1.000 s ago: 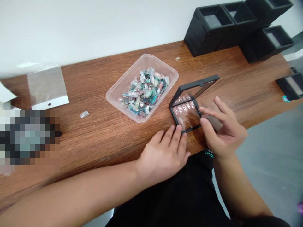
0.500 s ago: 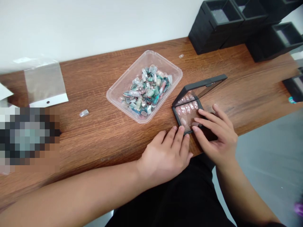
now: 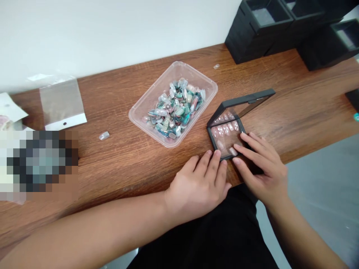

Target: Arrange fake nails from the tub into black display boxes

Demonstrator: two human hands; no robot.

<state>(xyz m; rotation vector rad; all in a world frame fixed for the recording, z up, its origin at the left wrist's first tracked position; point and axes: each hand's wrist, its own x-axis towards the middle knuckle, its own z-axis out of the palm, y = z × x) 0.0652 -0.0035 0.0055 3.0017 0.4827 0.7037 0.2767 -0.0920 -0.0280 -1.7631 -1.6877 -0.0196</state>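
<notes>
A small black case (image 3: 215, 140) with its windowed lid (image 3: 249, 98) tilted up stands near the table's front edge. Inside it lie several glossy pinkish press-on nails (image 3: 226, 129). One loose nail (image 3: 233, 151) sits in the front corner, under or beside a right fingertip. My left hand (image 3: 200, 185), palm down with fingers stretched out, rests its fingertips along the case's front edge. My right hand (image 3: 260, 166) is open, fingers spread, fingertips touching the case's right side. Behind the case is a clear plastic tub (image 3: 140, 108) of mixed nails (image 3: 175, 108).
Black boxes (image 3: 244, 45) are stacked at the back right. A clear bag (image 3: 63, 106) with a white strip lies on the left, above a pixelated patch (image 3: 43, 160). Single nails lie on the wooden table (image 3: 117, 149), one on the left (image 3: 104, 135), another behind the tub (image 3: 216, 66).
The view has shifted slightly, moving everything a little to the right. The loose nail in the case's front corner now shows more clearly by the right fingers. Both hands stay at the case.
</notes>
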